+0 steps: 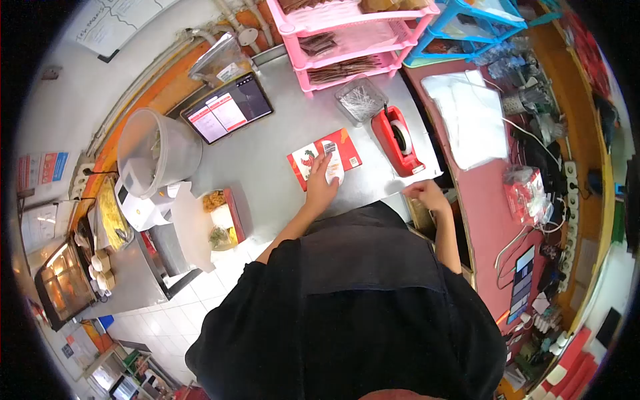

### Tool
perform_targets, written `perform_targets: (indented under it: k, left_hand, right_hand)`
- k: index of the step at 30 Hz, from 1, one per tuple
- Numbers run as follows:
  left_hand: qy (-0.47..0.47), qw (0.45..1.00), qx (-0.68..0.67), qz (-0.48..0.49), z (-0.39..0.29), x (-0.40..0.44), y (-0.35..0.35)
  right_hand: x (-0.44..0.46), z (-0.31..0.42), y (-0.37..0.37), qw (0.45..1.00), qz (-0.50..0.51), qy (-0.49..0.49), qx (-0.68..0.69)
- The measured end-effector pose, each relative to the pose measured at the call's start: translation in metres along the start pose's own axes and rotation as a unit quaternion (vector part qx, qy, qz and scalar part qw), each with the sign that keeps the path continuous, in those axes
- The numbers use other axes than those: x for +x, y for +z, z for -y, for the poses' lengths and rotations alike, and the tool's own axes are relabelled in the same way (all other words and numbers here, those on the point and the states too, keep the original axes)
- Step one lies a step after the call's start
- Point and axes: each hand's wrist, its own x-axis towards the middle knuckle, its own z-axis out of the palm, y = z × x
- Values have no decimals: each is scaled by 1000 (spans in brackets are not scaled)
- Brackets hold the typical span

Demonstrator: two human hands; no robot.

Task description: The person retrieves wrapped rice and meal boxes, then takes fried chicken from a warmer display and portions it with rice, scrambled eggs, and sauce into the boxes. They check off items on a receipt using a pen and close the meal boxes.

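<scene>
My left hand (323, 181) lies with its fingers stretched flat over a white printed slip (331, 169) on a closed red and white cardboard box (347, 150). At the front right corner of the steel table, my right hand (428, 195) has its fingertips pinched together. Whatever they hold, if anything, is too small to make out. Just beyond that hand stands a red tape dispenser (393, 141) with a roll in it. An open food box (224, 217) with rice, fried food and greens sits to the left.
A tablet (229, 108) leans at the back of the steel table (267, 150), beside a clear plastic bucket (160, 150). A clear tub (361, 100) stands below the pink rack (343, 65). White sheets (467, 120) and a phone (522, 283) lie on the right-hand red surface.
</scene>
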Motion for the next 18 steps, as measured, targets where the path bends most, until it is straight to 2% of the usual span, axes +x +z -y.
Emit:
perform_targets:
  k: [1, 5, 7, 10, 13, 14, 17, 18]
  left_hand:
    - [-13, 1000, 17, 0, -5, 4, -2]
    - [-36, 985, 169, -13, -15, 3, -9]
    - [-73, 985, 153, -32, -17, 4, -13]
    - [-107, 977, 173, -63, -14, 3, -19]
    - [-107, 974, 183, -85, -3, 3, -17]
    - [-104, 974, 182, -91, -3, 4, -18]
    - [-141, 971, 169, -92, -7, 5, -18]
    - [-150, 971, 164, -93, -9, 6, -19]
  right_hand:
    - [-6, 46, 10, 997, 44, -25, 61]
    - [48, 105, 37, 980, 127, -131, 81]
    - [69, 144, 54, 977, 141, -153, 43]
    - [134, 139, 89, 942, 190, -275, -29]
    - [156, 155, 116, 916, 162, -253, -266]
    - [156, 162, 125, 913, 156, -205, -317]
    - [149, 177, 144, 883, 61, -184, -428]
    - [145, 184, 144, 871, 30, -141, -471]
